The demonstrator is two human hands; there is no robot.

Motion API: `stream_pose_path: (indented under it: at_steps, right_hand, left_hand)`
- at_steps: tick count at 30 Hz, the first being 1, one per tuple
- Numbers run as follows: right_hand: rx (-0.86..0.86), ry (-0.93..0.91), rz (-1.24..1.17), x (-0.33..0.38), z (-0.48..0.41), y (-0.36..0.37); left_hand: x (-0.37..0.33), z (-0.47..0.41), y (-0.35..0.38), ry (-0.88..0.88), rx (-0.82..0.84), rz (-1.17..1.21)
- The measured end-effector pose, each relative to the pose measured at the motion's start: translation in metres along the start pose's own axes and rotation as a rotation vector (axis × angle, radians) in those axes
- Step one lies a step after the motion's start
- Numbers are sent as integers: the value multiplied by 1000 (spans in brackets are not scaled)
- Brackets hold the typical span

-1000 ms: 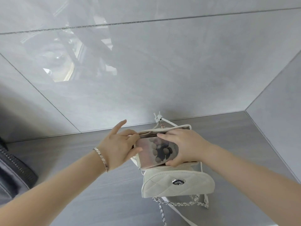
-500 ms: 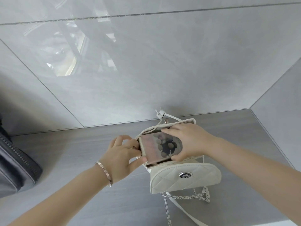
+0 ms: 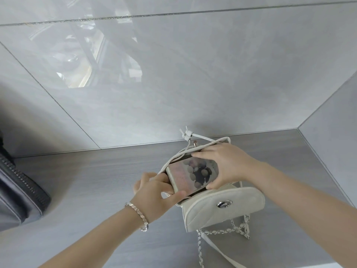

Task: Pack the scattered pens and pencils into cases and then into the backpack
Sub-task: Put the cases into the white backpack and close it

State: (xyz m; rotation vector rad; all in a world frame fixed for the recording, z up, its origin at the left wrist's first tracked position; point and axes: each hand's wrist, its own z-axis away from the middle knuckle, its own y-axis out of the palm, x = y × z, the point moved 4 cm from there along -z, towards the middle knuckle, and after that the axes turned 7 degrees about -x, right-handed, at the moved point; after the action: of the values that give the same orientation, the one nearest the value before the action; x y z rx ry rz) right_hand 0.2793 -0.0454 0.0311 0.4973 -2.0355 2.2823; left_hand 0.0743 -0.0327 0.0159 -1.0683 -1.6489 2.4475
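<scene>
At the open mouth of the white quilted bag [image 3: 241,202], a flat patterned case [image 3: 193,175] is held by both hands, its lower edge partly inside the bag and its printed face turned up. Left hand [image 3: 152,196]: fingers [image 3: 160,177] curled round the case's end farthest from the bag's flap, thumb along the near edge; a metal bracelet [image 3: 137,211] sits on the wrist. Right hand [image 3: 228,167]: fingers [image 3: 201,154] wrapped over the far edge of the case and thumb under the near edge, gripping the end above the flap. Bag: standing on the grey desk [image 3: 96,180] with its flap folded toward the camera, a round metal clasp [image 3: 224,204] on the flap, and a chain strap [image 3: 222,232] trailing on the desk on the near side of the bag. Well to the left of the bag, a dark grey zipped bag [image 3: 17,198] lies at the frame edge. Behind the bag, a glossy grey tiled wall [image 3: 193,74] meets the desk.
</scene>
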Motion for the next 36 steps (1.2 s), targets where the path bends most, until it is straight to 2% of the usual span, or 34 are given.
stream_pose_path:
  at_steps: [6, 9, 13, 15, 16, 19, 20, 21, 24, 26, 31, 36]
  right_hand:
    - [-29, 26, -3, -4, 0, 2]
    - [-29, 38, 33, 1, 3, 4]
    - [-52, 64, -71, 20, 3, 10]
    - [-84, 67, 2, 27, 1, 15]
    - [-97, 79, 40, 30, 1, 18]
    - [-130, 97, 111, 35, 3, 26]
    - [-157, 93, 123, 37, 4, 28]
    - [-185, 97, 128, 40, 5, 29]
    - [-168, 147, 132, 49, 8, 42]
    - [-113, 180, 145, 51, 9, 51]
    - [-137, 382, 174, 45, 4, 58]
    - [-137, 446, 120, 52, -1, 65]
  left_hand:
    - [-2, 1, 5, 74, -1, -252]
    - [-6, 1, 9, 81, -10, -305]
    - [-8, -2, 11, 108, -41, -389]
    - [-14, -1, 9, 129, -49, -452]
    - [-19, 0, 7, 165, -89, -462]
    - [-27, -2, -8, 318, -458, -396]
    - [-27, -5, -16, 303, -534, -349]
    - [-25, -10, -22, 243, -535, -327]
    - [-11, -28, -26, -45, -316, -327]
    - [-8, -35, -20, -48, -253, -301]
    - [-8, -35, -14, 41, -174, -280]
    - [-1, -34, -12, -56, -186, -147]
